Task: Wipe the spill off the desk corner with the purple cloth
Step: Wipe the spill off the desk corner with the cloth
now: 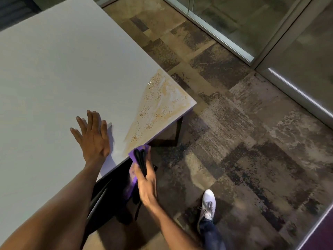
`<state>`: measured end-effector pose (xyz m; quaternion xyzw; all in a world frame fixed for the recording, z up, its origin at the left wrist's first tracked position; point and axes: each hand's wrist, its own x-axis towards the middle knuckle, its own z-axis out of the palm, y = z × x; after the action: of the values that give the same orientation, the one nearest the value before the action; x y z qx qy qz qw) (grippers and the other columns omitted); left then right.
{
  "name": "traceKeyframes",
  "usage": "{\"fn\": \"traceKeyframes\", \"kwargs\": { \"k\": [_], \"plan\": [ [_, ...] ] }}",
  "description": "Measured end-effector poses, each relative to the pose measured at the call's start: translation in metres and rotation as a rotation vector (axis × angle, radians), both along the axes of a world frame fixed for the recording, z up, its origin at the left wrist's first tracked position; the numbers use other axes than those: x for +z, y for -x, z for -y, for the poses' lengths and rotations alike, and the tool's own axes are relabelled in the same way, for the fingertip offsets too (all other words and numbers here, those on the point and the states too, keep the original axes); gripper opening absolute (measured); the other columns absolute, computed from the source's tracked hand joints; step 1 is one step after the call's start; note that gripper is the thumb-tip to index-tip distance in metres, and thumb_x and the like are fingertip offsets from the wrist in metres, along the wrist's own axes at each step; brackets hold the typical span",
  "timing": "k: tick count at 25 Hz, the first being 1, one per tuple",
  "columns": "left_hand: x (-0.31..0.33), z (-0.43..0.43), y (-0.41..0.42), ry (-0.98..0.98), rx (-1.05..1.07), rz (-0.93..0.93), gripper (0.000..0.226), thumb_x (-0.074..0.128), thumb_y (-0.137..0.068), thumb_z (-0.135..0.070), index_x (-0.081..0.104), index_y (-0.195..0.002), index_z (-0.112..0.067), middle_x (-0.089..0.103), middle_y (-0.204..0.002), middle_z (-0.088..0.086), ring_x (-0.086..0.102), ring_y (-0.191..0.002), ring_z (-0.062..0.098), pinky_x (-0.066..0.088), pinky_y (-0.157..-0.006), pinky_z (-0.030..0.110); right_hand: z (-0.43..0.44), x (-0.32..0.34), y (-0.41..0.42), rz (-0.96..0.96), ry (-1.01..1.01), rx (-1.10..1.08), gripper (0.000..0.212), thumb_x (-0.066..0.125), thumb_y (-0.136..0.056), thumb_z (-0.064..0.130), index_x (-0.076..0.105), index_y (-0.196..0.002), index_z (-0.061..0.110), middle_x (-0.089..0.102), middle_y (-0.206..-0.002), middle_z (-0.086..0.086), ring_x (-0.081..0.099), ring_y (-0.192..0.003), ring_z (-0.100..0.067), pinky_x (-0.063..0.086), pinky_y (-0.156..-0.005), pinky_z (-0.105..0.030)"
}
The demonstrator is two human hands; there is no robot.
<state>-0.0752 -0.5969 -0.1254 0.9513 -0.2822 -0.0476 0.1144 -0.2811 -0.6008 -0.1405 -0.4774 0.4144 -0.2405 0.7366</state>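
Your left hand point(93, 139) lies open and flat on the pale grey surface point(54, 69); your right hand point(146, 184) grips the crumpled purple cloth point(133, 156) at the edge, beside the orange speckled spill point(158, 109).

Desk point(54, 69): plain pale grey top, dark legs beneath. Spill point(158, 109) at the desk's right corner: tan-orange smear, streaked pale, flecked with brown specks. Cloth point(134, 175) at the near edge: purple, with a black item against it. Carpet point(243, 132): mottled patchwork of beige, brown and dark grey. Shoe point(207, 204): white. Trouser leg point(212, 235): dark blue.
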Motion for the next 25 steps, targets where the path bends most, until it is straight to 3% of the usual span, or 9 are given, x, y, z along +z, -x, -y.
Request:
{"fn": "traceKeyframes", "kwargs": {
  "k": [3,5,7,9,12,16,18,22,25],
  "plan": [
    [-0.002,-0.001,-0.001,0.005,0.016,-0.003,0.068,0.0,-0.105,-0.054,0.018,-0.161,-0.02,0.01,-0.171,0.0,-0.004,-0.158,0.034,-0.005,-0.123,0.06,0.02,-0.002,-0.005,-0.016,-0.006,-0.067,0.069,0.056,-0.098,0.002,0.05,-0.123,0.066,0.058,-0.134,0.029,0.051,-0.126,0.011,0.04,-0.105,-0.013],
    [-0.002,0.0,-0.002,0.008,0.017,-0.005,0.068,0.001,-0.105,-0.053,0.019,-0.161,-0.019,0.011,-0.171,0.001,-0.003,-0.158,0.034,-0.004,-0.123,0.061,0.028,-0.007,-0.001,0.011,0.019,-0.065,0.064,0.053,-0.097,-0.007,0.06,-0.121,0.052,0.064,-0.118,0.035,0.058,-0.106,0.02,0.045,-0.09,-0.004],
    [-0.002,0.0,-0.001,0.027,0.016,0.004,0.071,-0.001,-0.103,-0.055,0.019,-0.161,-0.019,0.013,-0.171,0.002,-0.002,-0.158,0.034,-0.004,-0.123,0.06,0.033,-0.01,0.001,-0.003,0.095,-0.06,0.053,0.051,-0.096,-0.009,0.057,-0.129,0.033,0.058,-0.124,0.04,0.051,-0.115,0.022,0.042,-0.098,-0.006],
    [-0.002,-0.001,0.0,0.054,0.023,0.009,0.075,-0.004,-0.101,-0.058,0.019,-0.161,-0.019,0.013,-0.171,0.002,-0.002,-0.158,0.034,-0.005,-0.123,0.059,0.037,-0.015,-0.003,-0.046,0.159,-0.141,0.05,0.053,-0.096,-0.007,0.052,-0.134,0.027,0.052,-0.131,0.041,0.045,-0.129,0.014,0.036,-0.11,-0.013],
    [-0.004,-0.001,-0.001,0.068,0.016,0.013,0.076,-0.006,-0.1,-0.06,0.019,-0.161,-0.021,0.013,-0.171,0.002,-0.001,-0.158,0.034,-0.004,-0.123,0.059,0.05,-0.011,-0.011,-0.049,0.087,-0.318,0.047,0.058,-0.097,0.004,0.054,-0.139,0.024,0.056,-0.142,0.011,0.047,-0.135,0.0,0.037,-0.11,-0.015],
    [-0.007,0.0,-0.001,0.061,0.021,0.022,0.076,-0.005,-0.1,-0.061,0.018,-0.162,-0.022,0.012,-0.171,0.001,-0.002,-0.158,0.033,-0.005,-0.123,0.059,0.087,-0.005,-0.011,-0.05,0.127,-0.438,0.044,0.057,-0.097,0.002,0.059,-0.135,0.022,0.06,-0.123,0.037,0.052,-0.12,0.016,0.039,-0.096,-0.003],
    [-0.008,0.0,-0.003,0.06,0.021,0.018,0.075,-0.004,-0.101,-0.061,0.017,-0.162,-0.022,0.012,-0.171,0.0,-0.003,-0.158,0.033,-0.005,-0.123,0.059,0.115,-0.002,-0.011,-0.062,0.132,-0.511,0.044,0.055,-0.097,-0.002,0.059,-0.136,0.018,0.061,-0.122,0.034,0.054,-0.117,0.015,0.041,-0.097,-0.008],
    [-0.011,0.0,-0.004,0.05,0.023,0.034,0.074,-0.003,-0.101,-0.061,0.017,-0.162,-0.023,0.012,-0.171,0.0,-0.002,-0.158,0.032,-0.005,-0.123,0.06,0.166,0.013,-0.005,-0.121,0.128,-0.558,0.046,0.053,-0.097,-0.002,0.056,-0.139,0.017,0.062,-0.134,0.007,0.056,-0.122,-0.004,0.045,-0.104,-0.022],
    [-0.01,0.0,-0.004,0.059,0.023,0.019,0.073,-0.002,-0.102,-0.061,0.018,-0.162,-0.024,0.013,-0.171,-0.001,-0.003,-0.159,0.031,-0.006,-0.123,0.059,0.203,0.028,0.005,-0.188,0.18,-0.552,0.044,0.055,-0.098,0.004,0.057,-0.139,0.021,0.065,-0.133,0.004,0.057,-0.123,-0.01,0.044,-0.109,-0.035]
  ]
}}
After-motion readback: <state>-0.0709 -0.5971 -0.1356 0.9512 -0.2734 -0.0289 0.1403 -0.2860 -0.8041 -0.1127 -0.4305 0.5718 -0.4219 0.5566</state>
